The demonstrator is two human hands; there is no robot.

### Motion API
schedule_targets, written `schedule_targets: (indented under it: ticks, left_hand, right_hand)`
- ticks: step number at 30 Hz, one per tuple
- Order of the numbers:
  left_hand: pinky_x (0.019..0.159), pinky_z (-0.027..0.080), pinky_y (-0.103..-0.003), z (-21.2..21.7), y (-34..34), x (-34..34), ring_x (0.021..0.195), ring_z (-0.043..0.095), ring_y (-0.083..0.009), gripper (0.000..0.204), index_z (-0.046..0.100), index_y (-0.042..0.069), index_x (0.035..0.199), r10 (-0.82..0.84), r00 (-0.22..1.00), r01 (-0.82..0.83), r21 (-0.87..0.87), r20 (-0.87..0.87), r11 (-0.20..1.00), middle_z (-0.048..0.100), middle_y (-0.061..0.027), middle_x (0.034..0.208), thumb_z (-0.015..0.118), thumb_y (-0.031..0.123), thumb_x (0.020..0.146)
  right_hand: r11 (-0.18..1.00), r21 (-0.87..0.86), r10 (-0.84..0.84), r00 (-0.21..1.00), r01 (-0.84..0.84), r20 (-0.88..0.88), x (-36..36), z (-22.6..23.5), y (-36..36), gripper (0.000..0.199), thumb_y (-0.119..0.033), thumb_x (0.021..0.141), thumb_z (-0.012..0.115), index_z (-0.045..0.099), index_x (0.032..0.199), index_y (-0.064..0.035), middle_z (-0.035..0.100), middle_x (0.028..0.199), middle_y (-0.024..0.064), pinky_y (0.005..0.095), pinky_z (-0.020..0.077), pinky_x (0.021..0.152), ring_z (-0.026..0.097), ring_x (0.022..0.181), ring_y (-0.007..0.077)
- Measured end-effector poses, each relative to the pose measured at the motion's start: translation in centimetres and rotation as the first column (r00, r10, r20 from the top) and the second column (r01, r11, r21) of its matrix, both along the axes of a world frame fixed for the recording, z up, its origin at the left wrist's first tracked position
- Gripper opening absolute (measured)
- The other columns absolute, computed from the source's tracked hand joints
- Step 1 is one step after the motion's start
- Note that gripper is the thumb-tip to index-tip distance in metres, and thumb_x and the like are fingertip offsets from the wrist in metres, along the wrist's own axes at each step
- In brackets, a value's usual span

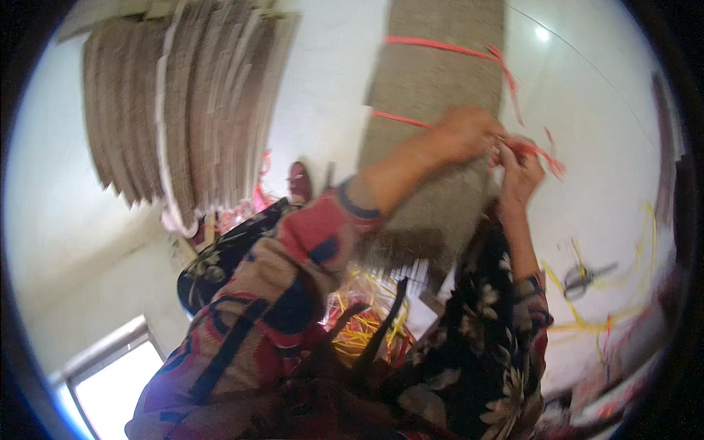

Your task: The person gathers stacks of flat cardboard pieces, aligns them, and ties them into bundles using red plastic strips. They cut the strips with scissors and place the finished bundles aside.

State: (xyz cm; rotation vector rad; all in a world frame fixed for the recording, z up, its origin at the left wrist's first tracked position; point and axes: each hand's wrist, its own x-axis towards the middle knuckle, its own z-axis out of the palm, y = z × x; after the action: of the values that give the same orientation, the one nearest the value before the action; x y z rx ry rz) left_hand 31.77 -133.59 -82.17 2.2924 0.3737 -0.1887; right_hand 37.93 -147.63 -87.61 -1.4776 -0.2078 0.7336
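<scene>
Red tape crosses the lower part of a brown cardboard bundle, which lies lengthwise ahead of the person, and runs to its right edge. There the left hand and right hand meet, fingers closed and seemingly pinching this tape; blur hides each finger's exact grip. Loose red ends stick out beyond the right hand. Farther up, another red band spans the bundle, its tail hanging at the right side, apparently knotted already. So the step in hand looks like tying the second band. From here, the next move calls for drawing both ends snug without letting the tape slacken. Scissors lie well apart on the right, near yellow strands, held by neither hand.
</scene>
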Motion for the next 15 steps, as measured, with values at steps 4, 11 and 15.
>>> schedule_targets:
  ticks: [4,11,15]
  left_hand:
    - [0.063,0.046,-0.035,-0.7,0.4,0.4,0.067,0.06,-0.0242,0.018,0.066,0.005,0.088,-0.023,0.996,0.033,-0.11,0.091,0.993,0.064,-0.0133,0.074,0.059,0.017,0.077]
    - [0.056,0.042,-0.029,-0.2,-0.2,0.5,0.058,0.052,-0.0131,0.016,0.064,0.002,0.083,0.015,0.997,-0.01,-0.079,0.069,0.997,0.058,-0.0085,0.065,0.059,0.015,0.076]
    - [0.055,0.043,-0.031,-0.5,0.0,-1.0,0.057,0.054,-0.0158,0.014,0.06,0.001,0.079,0.074,0.995,-0.075,0.011,0.072,0.997,0.058,-0.0098,0.064,0.058,0.014,0.074]
  right_hand:
    - [0.987,0.151,-0.036,0.997,0.046,-0.066,0.2,0.5,-0.3,0.008,0.0,0.081,0.06,0.061,0.087,0.0041,0.062,0.072,0.0054,0.0215,0.0477,0.057,0.057,0.063,0.0094]
    - [0.99,0.143,0.002,0.998,0.006,-0.058,1.4,1.0,-1.1,0.009,-0.004,0.08,0.062,0.065,0.078,0.0041,0.063,0.07,0.0023,0.0206,0.0454,0.055,0.055,0.06,0.0063]
    - [0.955,-0.252,0.214,0.949,-0.154,0.233,1.6,-0.1,-1.4,0.023,-0.019,0.084,0.057,0.062,0.073,-0.0002,0.06,0.06,0.0099,0.0288,0.0458,0.051,0.056,0.051,0.0159]
